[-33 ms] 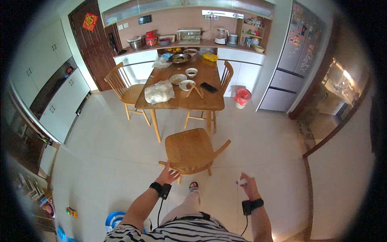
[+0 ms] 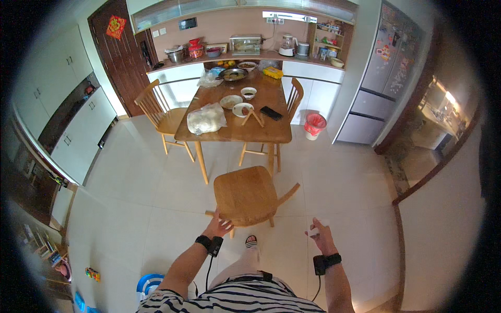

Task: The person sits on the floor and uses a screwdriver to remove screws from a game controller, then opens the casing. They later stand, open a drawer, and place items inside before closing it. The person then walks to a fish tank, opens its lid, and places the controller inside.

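A wooden chair (image 2: 245, 195) stands on the tiled floor in front of me, its seat turned toward the table. My left hand (image 2: 218, 226) is at the left end of its backrest, fingers curled round the wood; the grip is partly hidden. Out to the right of the chair, my right hand (image 2: 321, 237) hangs in the air, touching no furniture. Its fingers are bent round a small white thing (image 2: 313, 232), too small to name. Both wrists wear a black strap with a small box and a cable.
Ahead is a wooden table (image 2: 209, 133) with a white plastic bag (image 2: 206, 120), bowls, a pan and a phone (image 2: 271, 112). Two more chairs flank it. A red-lined bin (image 2: 314, 125) stands before the white cabinets. A blue and white item (image 2: 148, 284) lies by my left side.
My right hand has shifted very slightly, its fingertips a little higher. The chair and my left hand stay in practically the same place.
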A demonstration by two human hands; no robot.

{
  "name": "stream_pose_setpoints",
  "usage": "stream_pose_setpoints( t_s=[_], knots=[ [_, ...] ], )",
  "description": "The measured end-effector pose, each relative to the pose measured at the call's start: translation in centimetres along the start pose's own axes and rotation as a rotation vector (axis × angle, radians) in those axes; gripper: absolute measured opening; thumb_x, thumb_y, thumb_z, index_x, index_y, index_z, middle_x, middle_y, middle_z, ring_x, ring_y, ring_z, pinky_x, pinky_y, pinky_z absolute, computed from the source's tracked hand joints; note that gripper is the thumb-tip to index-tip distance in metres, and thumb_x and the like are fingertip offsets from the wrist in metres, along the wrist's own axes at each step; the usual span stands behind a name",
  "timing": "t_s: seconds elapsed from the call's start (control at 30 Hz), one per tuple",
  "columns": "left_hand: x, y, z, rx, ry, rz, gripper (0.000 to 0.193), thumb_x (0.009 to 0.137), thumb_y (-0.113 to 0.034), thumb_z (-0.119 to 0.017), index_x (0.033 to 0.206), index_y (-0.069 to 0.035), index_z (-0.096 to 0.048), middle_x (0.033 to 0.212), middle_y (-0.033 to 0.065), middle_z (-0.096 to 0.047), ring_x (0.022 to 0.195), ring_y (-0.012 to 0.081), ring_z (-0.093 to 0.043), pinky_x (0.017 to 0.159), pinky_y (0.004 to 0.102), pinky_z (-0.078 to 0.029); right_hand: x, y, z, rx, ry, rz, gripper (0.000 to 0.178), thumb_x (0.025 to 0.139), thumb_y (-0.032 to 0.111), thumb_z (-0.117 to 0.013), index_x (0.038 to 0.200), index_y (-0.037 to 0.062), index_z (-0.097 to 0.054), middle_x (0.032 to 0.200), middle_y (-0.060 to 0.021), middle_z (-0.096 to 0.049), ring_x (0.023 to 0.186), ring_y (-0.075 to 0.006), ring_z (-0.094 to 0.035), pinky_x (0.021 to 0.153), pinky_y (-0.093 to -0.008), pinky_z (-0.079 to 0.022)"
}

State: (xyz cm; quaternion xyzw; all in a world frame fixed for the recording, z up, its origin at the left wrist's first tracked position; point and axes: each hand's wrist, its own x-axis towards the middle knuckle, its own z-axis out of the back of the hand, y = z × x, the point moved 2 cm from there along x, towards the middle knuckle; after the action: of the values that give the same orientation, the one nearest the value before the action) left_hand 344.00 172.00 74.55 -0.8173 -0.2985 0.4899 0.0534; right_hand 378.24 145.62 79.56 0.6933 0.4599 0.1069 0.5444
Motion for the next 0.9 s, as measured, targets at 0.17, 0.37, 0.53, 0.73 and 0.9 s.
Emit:
stream_pose_setpoints(
  t_s=[0.17,0.37,0.53,0.73,0.9],
  knots=[
    [1.5,-1.1,-2.1,-0.242,-0.041,0.118,0.018,0.087,-0.014,-0.053,0.073,-0.002,-0.052,0.105,0.0172,-0.055,0.101,0.0356,-0.053,0.105,0.0571,-0.038,10.6,4.4,-6.4,-0.167,-0.063,-0.255,0.031,0.092,0.041,-0.062,0.092,0.0115,-0.053,0.072,0.0,-0.052,0.063,-0.0131,-0.054,0.065,-0.0392,-0.058],
    [0.8,-6.6,-4.1,-0.039,0.156,0.179,0.043,0.083,-0.014,-0.049,0.121,0.007,-0.05,0.122,0.0192,-0.049,0.115,0.0347,-0.046,0.105,0.0561,-0.036,20.2,5.6,-9.6,-0.395,0.168,-0.424,0.036,0.089,0.048,-0.063,0.094,0.0126,-0.058,0.072,-0.0004,-0.054,0.064,-0.014,-0.056,0.064,-0.0352,-0.056],
    [1.4,-11.6,-7.8,0.149,0.064,-0.048,0.021,0.087,-0.018,-0.061,0.094,0.001,-0.057,0.101,0.0147,-0.058,0.103,0.0319,-0.057,0.094,0.0582,-0.047,26.0,5.7,-11.2,-0.404,0.465,-0.609,0.031,0.093,0.04,-0.059,0.1,0.0092,-0.06,0.088,-0.0028,-0.058,0.078,-0.0157,-0.059,0.071,-0.0322,-0.055],
    [3.0,-15.7,-12.0,0.256,0.007,-0.131,0.018,0.087,-0.013,-0.056,0.091,0.004,-0.059,0.089,0.0152,-0.062,0.094,0.0306,-0.063,0.086,0.0559,-0.052,29.2,6.4,-13.4,-0.35,0.666,-0.712,0.027,0.099,0.031,-0.05,0.108,0.0073,-0.06,0.1,-0.0063,-0.06,0.09,-0.0189,-0.061,0.078,-0.0336,-0.055],
    [5.4,-19.4,-13.2,0.273,-0.059,-0.163,0.017,0.086,-0.015,-0.059,0.085,0.002,-0.059,0.094,0.0169,-0.061,0.095,0.0336,-0.063,0.087,0.0571,-0.052,31.5,7.4,-16.6,-0.437,0.471,-0.712,0.028,0.098,0.032,-0.049,0.103,0.0079,-0.061,0.097,-0.0052,-0.06,0.087,-0.0188,-0.061,0.078,-0.0359,-0.054]
  ],
)
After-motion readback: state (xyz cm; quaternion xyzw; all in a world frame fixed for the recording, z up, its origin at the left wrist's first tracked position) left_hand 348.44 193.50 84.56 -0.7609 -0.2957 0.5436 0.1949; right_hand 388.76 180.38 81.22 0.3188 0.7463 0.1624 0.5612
